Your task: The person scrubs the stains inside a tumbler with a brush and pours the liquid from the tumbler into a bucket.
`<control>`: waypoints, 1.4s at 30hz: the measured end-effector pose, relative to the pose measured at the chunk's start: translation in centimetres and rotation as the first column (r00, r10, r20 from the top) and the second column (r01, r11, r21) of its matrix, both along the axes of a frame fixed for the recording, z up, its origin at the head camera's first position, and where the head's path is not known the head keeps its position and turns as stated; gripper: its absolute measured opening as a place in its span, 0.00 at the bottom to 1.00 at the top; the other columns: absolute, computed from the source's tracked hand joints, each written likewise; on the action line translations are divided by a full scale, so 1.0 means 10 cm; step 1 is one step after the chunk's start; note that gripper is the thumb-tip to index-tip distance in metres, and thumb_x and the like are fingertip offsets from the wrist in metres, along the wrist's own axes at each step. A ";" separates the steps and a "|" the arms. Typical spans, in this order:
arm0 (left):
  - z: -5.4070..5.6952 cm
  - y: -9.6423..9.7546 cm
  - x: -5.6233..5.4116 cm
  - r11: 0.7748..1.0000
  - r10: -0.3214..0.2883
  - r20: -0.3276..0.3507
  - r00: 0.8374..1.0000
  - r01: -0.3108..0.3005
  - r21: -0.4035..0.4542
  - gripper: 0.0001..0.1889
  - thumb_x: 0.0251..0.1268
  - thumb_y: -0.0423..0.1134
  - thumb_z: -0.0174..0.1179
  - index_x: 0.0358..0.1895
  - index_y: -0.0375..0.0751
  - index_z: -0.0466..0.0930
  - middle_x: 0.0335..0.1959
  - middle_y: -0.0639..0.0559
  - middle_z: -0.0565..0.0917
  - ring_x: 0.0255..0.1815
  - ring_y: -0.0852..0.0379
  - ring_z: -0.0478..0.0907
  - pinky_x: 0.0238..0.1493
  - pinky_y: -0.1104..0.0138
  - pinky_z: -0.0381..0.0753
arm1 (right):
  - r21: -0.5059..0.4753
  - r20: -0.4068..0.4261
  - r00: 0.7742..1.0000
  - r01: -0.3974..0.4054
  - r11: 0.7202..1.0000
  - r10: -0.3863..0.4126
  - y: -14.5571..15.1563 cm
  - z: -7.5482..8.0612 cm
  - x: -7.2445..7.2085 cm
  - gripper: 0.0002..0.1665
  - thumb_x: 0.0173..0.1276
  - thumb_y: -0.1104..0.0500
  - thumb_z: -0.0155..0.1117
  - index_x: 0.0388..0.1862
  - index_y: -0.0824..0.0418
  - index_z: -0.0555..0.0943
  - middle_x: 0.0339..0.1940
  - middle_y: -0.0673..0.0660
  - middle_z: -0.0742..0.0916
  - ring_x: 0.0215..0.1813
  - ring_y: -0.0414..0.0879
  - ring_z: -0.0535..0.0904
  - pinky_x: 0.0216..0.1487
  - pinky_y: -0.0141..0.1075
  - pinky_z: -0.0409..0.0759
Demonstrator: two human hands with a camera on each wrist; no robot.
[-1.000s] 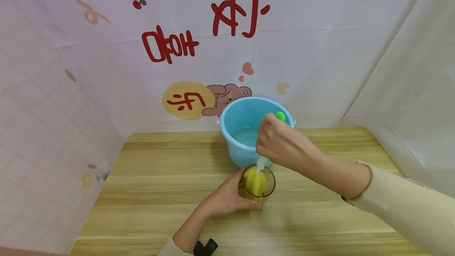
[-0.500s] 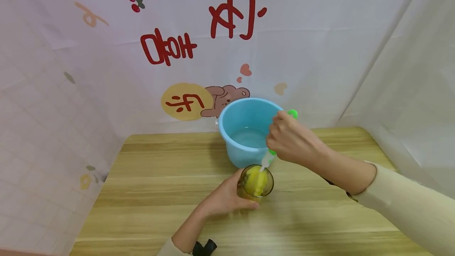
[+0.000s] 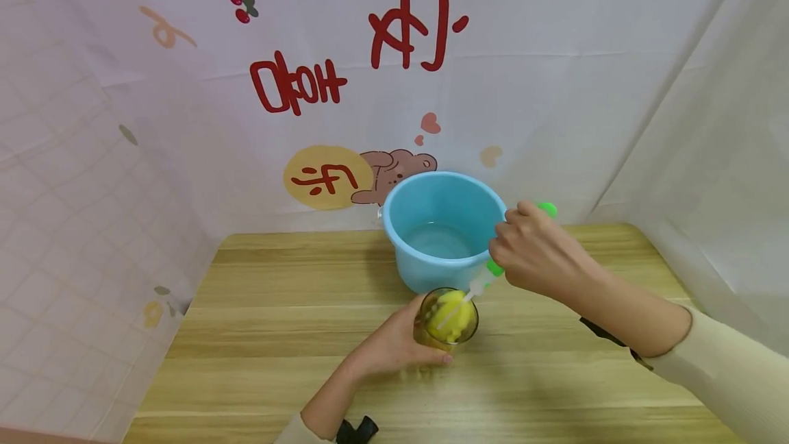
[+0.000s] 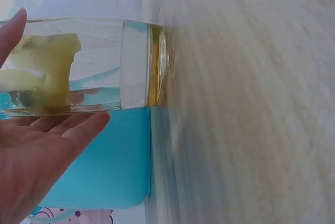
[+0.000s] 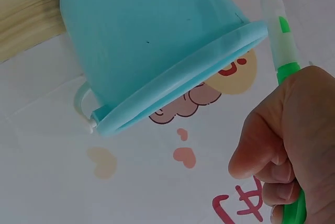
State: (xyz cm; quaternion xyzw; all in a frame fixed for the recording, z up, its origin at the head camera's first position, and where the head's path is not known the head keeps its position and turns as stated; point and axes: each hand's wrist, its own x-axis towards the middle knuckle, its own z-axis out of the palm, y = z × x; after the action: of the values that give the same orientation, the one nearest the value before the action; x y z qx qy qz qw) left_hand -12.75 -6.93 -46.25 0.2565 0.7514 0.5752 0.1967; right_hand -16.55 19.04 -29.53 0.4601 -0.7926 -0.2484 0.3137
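My left hand [image 3: 401,341] grips a clear drinking glass [image 4: 99,62] from its left side, thumb in front and fingers behind. The glass stands upright over the wooden table, its thick amber-tinted base right at the tabletop in the left wrist view. Inside it sits the yellow sponge head [image 3: 457,317] of a cup brush. My right hand [image 3: 537,255], above and to the right of the glass, has its fingers curled round the brush's green and white handle [image 5: 283,41]. The brush slants down leftward into the glass. Palm and fingers hide part of the handle.
Close behind the glass, a light blue bucket [image 3: 411,260] with some water in the bottom stands on the wooden table [image 3: 277,334]. A white printed cloth [image 3: 542,101] hangs behind and along the sides.
My right hand has moved rightward, tilting the brush handle further right while the sponge stays in the glass. My left hand keeps its hold in nearly the same place.
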 end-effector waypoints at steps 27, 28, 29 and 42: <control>0.00 0.01 0.00 1.000 -0.002 -0.019 1.000 0.003 0.017 0.48 0.57 0.40 0.81 0.79 0.52 0.63 0.73 0.60 0.71 0.75 0.58 0.66 0.76 0.55 0.65 | 0.231 -0.213 0.976 0.001 0.973 0.049 -0.18 0.23 0.50 0.22 0.49 0.73 0.64 0.20 0.70 0.56 0.17 0.62 0.66 0.24 0.53 0.61 0.32 0.37 0.60; 0.00 0.01 0.00 1.000 -0.003 -0.019 1.000 0.004 0.017 0.48 0.56 0.39 0.81 0.79 0.52 0.63 0.73 0.60 0.72 0.74 0.58 0.67 0.76 0.55 0.65 | 0.238 -0.218 0.975 0.004 0.971 0.050 -0.20 0.24 0.51 0.23 0.49 0.73 0.65 0.20 0.70 0.56 0.17 0.62 0.66 0.24 0.52 0.61 0.32 0.37 0.60; 0.00 0.01 0.00 1.000 -0.003 -0.018 1.000 0.003 0.018 0.48 0.56 0.40 0.82 0.78 0.53 0.63 0.72 0.61 0.72 0.73 0.59 0.68 0.76 0.56 0.65 | 0.246 -0.225 0.973 0.007 0.969 0.050 -0.22 0.25 0.51 0.24 0.48 0.72 0.66 0.20 0.69 0.57 0.16 0.61 0.66 0.24 0.52 0.61 0.33 0.37 0.60; 0.01 0.02 0.00 0.999 -0.001 0.035 0.999 0.000 0.044 0.48 0.56 0.39 0.81 0.78 0.61 0.62 0.70 0.62 0.74 0.68 0.60 0.73 0.71 0.64 0.70 | 0.326 -0.304 0.951 0.052 0.944 0.052 -0.48 0.34 0.48 0.26 0.45 0.66 0.66 0.15 0.62 0.54 0.14 0.56 0.60 0.23 0.46 0.55 0.36 0.38 0.56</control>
State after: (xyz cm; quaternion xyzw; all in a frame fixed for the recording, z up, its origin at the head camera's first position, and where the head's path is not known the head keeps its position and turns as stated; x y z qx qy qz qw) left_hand -12.77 -6.73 -46.19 0.2509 0.7350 0.5960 0.2042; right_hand -11.77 14.25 -26.17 0.4616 -0.6812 -0.4461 0.3520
